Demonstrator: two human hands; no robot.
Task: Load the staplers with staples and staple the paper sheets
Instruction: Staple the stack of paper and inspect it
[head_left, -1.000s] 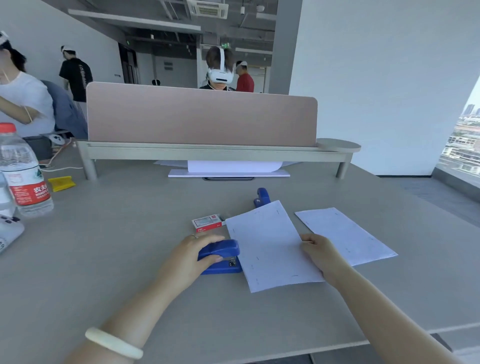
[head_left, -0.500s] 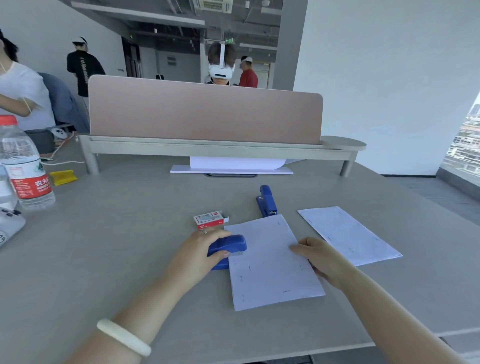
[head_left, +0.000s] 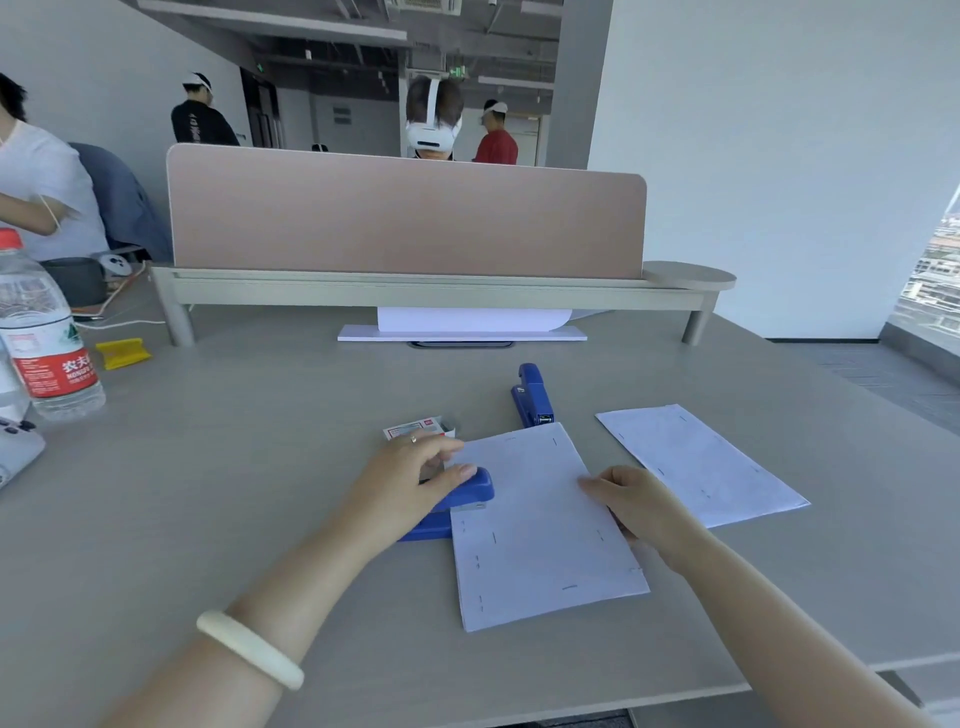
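While your stapled paper sheet (head_left: 540, 525) lies well in from the grey table's (head_left: 234, 493) near edge, open tabletop stretches to its left as far as the water bottle (head_left: 44, 332). Your left hand (head_left: 410, 483) lies palm-down on the blue stapler (head_left: 457, 501), fingers curled over its top, its nose over the sheet's left edge. Your right hand (head_left: 639, 506) pins the sheet's right edge, fingers together and flat; the second stapler (head_left: 531, 395), staple box (head_left: 415, 430) and second sheet (head_left: 696, 462) lie just beyond.

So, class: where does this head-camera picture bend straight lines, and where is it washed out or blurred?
Head view: wide-angle lens bows the pink divider and table edges; the window at far right is overexposed; the seated person's arm at far left is motion-blurred; shadows under both hands are soft.
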